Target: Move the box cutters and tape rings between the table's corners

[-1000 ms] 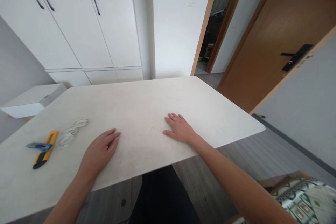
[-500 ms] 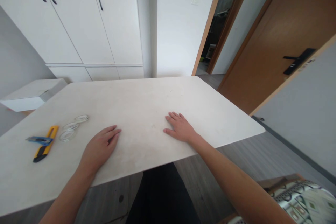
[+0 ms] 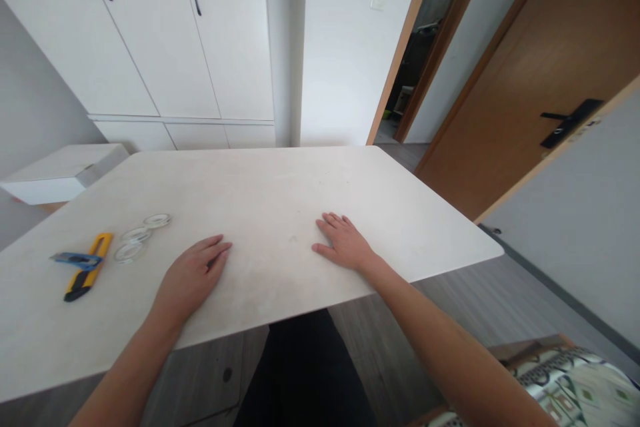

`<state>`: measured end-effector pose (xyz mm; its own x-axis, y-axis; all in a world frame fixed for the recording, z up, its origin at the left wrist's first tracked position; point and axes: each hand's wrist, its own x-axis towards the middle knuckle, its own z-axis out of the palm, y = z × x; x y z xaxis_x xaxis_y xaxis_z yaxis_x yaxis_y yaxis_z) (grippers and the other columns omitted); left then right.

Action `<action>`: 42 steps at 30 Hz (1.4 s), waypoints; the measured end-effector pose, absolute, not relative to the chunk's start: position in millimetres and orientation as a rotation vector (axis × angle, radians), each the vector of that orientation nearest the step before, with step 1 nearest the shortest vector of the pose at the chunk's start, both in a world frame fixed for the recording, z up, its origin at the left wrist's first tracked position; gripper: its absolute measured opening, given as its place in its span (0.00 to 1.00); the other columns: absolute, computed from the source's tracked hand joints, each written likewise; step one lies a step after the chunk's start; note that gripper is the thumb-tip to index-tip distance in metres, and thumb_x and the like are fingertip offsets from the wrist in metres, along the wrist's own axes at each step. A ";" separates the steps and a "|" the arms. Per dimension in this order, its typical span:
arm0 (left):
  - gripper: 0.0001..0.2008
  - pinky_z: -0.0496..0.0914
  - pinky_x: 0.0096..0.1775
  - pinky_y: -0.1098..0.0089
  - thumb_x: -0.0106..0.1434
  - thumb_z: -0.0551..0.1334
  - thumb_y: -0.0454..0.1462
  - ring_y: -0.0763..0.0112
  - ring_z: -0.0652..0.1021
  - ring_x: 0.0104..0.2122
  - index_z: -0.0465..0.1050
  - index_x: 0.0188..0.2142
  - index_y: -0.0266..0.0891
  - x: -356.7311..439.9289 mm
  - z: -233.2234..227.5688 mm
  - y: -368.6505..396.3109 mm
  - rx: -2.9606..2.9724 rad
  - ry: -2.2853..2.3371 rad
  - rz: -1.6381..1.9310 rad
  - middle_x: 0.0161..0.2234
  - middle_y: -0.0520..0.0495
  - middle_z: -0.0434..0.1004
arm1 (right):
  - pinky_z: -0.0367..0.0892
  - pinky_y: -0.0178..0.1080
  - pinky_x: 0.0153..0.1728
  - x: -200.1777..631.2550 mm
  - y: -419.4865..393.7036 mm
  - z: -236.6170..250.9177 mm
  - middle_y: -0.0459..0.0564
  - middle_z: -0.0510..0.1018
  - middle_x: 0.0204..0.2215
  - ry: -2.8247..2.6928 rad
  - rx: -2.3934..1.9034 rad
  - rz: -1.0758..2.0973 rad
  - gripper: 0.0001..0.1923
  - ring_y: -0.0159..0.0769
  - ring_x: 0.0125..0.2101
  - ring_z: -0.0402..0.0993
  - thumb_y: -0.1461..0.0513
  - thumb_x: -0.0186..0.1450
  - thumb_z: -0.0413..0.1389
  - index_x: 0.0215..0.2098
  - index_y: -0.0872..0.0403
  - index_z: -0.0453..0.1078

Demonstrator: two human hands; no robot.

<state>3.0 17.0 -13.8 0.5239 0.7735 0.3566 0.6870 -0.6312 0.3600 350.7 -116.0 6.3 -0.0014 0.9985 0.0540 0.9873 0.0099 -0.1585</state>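
Observation:
My left hand [image 3: 193, 275] rests on the white table [image 3: 260, 197], its fingers stretched out loosely toward the middle and holding nothing. Palm down on the same top, my right hand [image 3: 344, 240] lies flat with its fingers spread. Left of my left hand are three clear tape rolls [image 3: 131, 251] in a slanting row, lying flat. Farther left, a blue utility knife [image 3: 77, 260] lies across a larger yellow utility knife [image 3: 103, 247]. Neither hand touches the knives or the rolls.
A white box [image 3: 55, 170] stands beyond the table's left edge. White cabinets [image 3: 225, 47] line the back. An open wooden door [image 3: 530, 80] is at the right, and a patterned cushion [image 3: 575, 387] is at the lower right.
The view has tilted slightly, so the knives and the box appear a little higher. My hands keep the same places on the table.

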 end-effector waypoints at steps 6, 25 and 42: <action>0.25 0.67 0.61 0.58 0.67 0.50 0.51 0.58 0.76 0.54 0.81 0.47 0.41 2.1 -13.2 16.3 2.603 1.234 0.716 0.55 0.43 0.77 | 0.43 0.54 0.67 350.2 -116.4 6.4 0.61 0.55 0.70 -2.114 -2.089 0.102 0.42 0.50 0.70 0.48 0.38 0.70 0.42 0.70 0.56 0.56; 0.25 0.68 0.61 0.57 0.66 0.51 0.54 0.56 0.77 0.54 0.81 0.45 0.45 -0.8 -20.2 22.1 2.600 1.244 0.731 0.55 0.46 0.78 | 0.43 0.54 0.67 349.2 -117.7 7.8 0.60 0.55 0.70 -2.105 -2.099 0.106 0.42 0.50 0.70 0.47 0.37 0.69 0.42 0.71 0.54 0.56; 0.25 0.68 0.60 0.56 0.64 0.51 0.54 0.55 0.77 0.54 0.82 0.44 0.46 -1.2 -20.9 23.8 2.589 1.247 0.735 0.54 0.47 0.78 | 0.44 0.54 0.67 350.1 -117.6 7.9 0.60 0.55 0.70 -2.116 -2.100 0.097 0.42 0.50 0.69 0.48 0.37 0.69 0.42 0.71 0.54 0.55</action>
<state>-1.2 23.8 -20.9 0.5274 0.7713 0.3562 0.6849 -0.6341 0.3589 350.1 -117.6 7.9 -0.0024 0.9978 0.0664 0.9876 0.0127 -0.1567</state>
